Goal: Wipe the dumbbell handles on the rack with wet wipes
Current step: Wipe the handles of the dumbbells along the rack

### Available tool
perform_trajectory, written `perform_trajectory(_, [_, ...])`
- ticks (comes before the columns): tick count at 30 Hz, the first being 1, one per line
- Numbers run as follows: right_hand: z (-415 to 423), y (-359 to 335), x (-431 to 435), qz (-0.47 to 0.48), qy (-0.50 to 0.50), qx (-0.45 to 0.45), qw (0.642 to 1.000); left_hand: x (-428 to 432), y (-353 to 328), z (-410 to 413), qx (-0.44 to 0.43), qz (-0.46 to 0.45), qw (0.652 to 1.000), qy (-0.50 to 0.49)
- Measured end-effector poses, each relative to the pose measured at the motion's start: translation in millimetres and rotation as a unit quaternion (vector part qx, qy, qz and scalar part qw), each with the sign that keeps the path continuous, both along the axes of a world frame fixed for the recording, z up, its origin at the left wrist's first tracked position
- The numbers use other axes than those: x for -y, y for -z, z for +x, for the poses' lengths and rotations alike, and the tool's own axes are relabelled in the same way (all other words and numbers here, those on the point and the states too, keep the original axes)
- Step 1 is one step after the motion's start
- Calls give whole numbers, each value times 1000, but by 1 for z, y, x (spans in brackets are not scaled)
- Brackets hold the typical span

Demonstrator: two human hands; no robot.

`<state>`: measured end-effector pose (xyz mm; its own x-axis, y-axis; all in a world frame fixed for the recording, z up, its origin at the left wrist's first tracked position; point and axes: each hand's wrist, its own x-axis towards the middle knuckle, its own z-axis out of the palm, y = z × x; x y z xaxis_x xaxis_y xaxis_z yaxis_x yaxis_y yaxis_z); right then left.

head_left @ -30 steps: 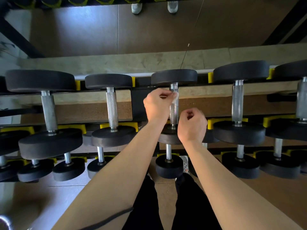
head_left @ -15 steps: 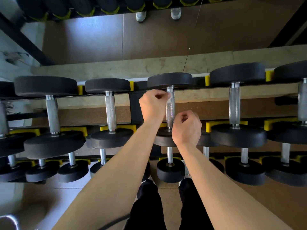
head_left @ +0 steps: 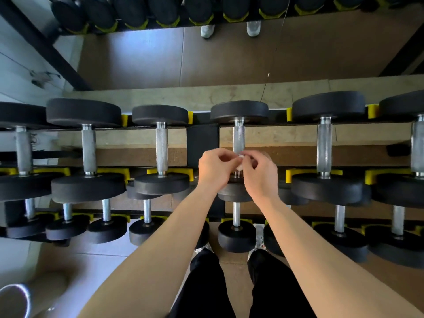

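Room: gym floor of brown tiles seen from above in the head view; a further row of dark dumbbells and a pair of pale shoes show at the top edge.
Rack: black frame with a central upright and yellow cradles, carrying two tiers of dumbbells.
Upper tier: large black-headed dumbbells lie side by side, handles pointing away from the person.
Middle dumbbell: just right of the upright; its far head is in full view, its near head mostly hidden under the hands.
Handle: knurled steel, far half bare, near half covered by the hands.
Wet wipe: small white wad over the near part of the handle, between the fingertips of both hands; whether it touches the steel cannot be told.
Left hand: above the near head, left of the handle.
Left grip: thumb and forefinger pinched together on the wipe's left side.
Right hand: just right of the handle, fingertips meeting the left hand's.
Right grip: fingers curled, clamped on the wipe.
Lower tier: smaller dumbbells sit nearer the person.
Person: black trousers, feet just before the rack.
Bottom-left corner: round shiny object, too blurred to name.
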<state>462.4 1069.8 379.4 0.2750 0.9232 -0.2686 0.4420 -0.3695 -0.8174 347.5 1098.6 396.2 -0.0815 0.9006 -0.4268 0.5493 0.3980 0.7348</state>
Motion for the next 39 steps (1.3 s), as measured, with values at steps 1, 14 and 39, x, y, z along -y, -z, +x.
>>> perform_trajectory(1, [3, -4, -1, 1, -23, -18, 1000, 2, -1, 2, 31, -4, 999, -27])
perform_trajectory(14, [18, 2, -55, 95, 7, 30, 995, 2, 18, 20, 83, 23, 955, -285])
perform_trajectory(39, [23, 19, -66, 144, -76, 95, 982, -3, 21, 29, 33, 13, 959, -281])
